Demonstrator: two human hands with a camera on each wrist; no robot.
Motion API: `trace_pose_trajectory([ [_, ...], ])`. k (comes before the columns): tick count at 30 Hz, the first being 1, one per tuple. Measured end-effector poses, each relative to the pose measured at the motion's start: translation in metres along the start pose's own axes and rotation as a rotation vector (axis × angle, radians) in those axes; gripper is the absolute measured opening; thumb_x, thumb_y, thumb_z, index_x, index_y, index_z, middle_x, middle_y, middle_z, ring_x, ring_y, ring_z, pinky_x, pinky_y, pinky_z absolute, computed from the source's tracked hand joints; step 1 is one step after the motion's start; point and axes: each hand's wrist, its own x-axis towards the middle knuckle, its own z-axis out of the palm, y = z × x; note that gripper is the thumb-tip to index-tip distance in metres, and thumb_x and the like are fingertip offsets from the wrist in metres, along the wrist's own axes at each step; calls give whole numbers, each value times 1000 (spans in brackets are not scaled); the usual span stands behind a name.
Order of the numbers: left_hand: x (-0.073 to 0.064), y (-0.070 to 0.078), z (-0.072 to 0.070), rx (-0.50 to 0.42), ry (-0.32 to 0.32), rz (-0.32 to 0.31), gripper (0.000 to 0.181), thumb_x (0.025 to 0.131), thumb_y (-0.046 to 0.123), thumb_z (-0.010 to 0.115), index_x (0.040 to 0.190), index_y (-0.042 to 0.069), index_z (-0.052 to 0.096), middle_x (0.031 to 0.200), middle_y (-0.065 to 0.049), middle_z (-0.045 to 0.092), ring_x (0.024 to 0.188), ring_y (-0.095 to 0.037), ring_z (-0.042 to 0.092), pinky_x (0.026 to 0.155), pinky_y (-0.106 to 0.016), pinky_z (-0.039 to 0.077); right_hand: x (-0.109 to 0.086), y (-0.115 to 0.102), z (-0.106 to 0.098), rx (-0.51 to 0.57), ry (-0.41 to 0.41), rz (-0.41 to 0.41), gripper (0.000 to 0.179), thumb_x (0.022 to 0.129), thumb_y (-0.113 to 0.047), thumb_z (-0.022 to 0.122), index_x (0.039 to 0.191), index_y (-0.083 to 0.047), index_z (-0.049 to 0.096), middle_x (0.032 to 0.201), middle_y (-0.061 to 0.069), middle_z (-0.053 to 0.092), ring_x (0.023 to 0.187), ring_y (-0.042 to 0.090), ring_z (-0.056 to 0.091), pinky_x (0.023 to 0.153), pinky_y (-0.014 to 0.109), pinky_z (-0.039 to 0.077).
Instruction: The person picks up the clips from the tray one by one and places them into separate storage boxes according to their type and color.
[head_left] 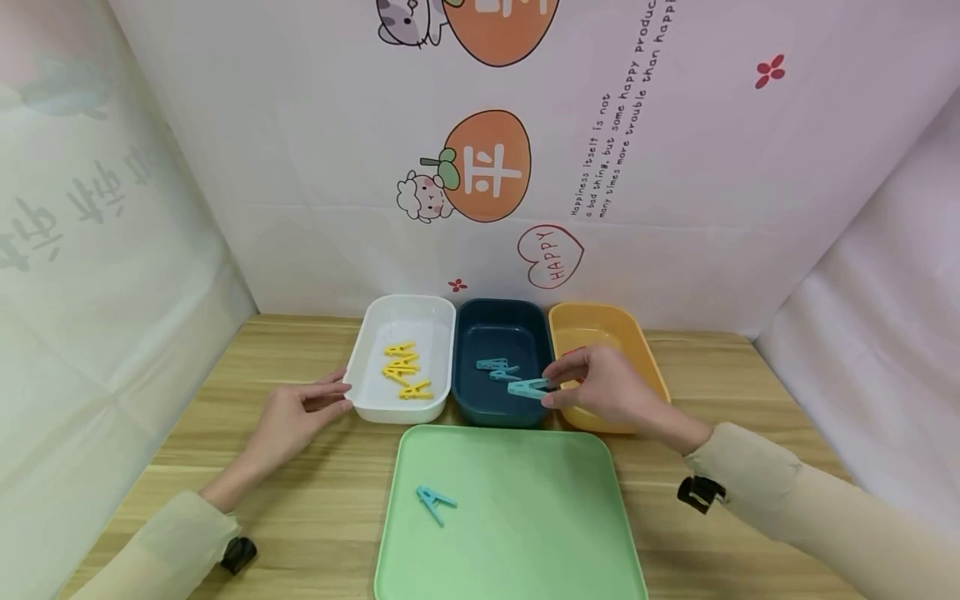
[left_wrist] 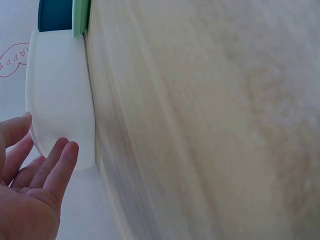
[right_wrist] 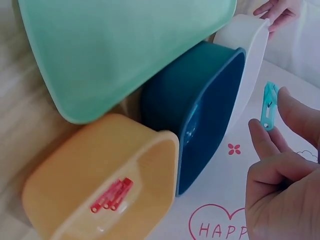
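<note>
Between thumb and fingertips, my right hand [head_left: 607, 387] pinches a light-blue clothespin [head_left: 528, 388] above the right part of the dark blue bin [head_left: 502, 329]. More light-blue clothespins [head_left: 492, 364] lie inside that bin. With fingers fairly straight, my left hand [head_left: 288, 417] touches the near left side of the white bin [head_left: 420, 321]; its thumb [left_wrist: 22, 124] is at the rim in the left wrist view. Several yellow clothespins [head_left: 401, 365] lie in the white bin. A single light-blue clothespin [head_left: 432, 502] rests on the green tray [head_left: 532, 525].
To the right of the dark blue bin stands a yellow-orange bin [head_left: 600, 325], with red clothespins [right_wrist: 115, 195] inside, partly hidden by my right hand in the head view. All three bins form a row against a printed white backdrop [head_left: 337, 167] on the wooden table [head_left: 225, 392].
</note>
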Motion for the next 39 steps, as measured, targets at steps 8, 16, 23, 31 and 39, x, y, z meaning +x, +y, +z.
trace_pose_trajectory([
  [8,0,-2,0,-8,3,4,30,94,10,82,120,-5,76,143,-17,63,116,-32,70,83,-15,57,29,-6,-2,-76,28,20,30,86,-20,91,109,-4,81,102,5,80,94,23,72,78,36,59],
  [16,-1,-2,0,-12,6,7,31,95,10,82,121,-5,76,143,-17,62,116,-32,70,83,-16,58,55,-11,7,-136,-29,61,32,87,-20,91,113,-5,81,105,5,79,97,22,72,83,38,61],
  [23,1,-3,0,-13,3,22,30,94,8,82,120,-6,76,142,-19,62,114,-33,71,82,-16,58,72,-13,15,-128,-81,56,31,86,-17,91,113,-4,81,106,7,79,98,22,73,84,38,63],
  [31,1,-2,0,-13,1,6,29,94,8,82,119,-6,76,142,-19,63,114,-33,71,83,-16,58,90,-10,26,-169,-121,45,26,87,-14,90,108,-3,81,98,5,78,90,22,70,80,35,63],
  [39,2,-1,-1,-18,-5,4,29,94,4,81,119,-8,75,142,-22,62,113,-35,71,83,-18,58,101,-8,38,-229,-169,80,27,88,-18,90,109,-4,81,99,5,76,89,24,67,83,36,62],
])
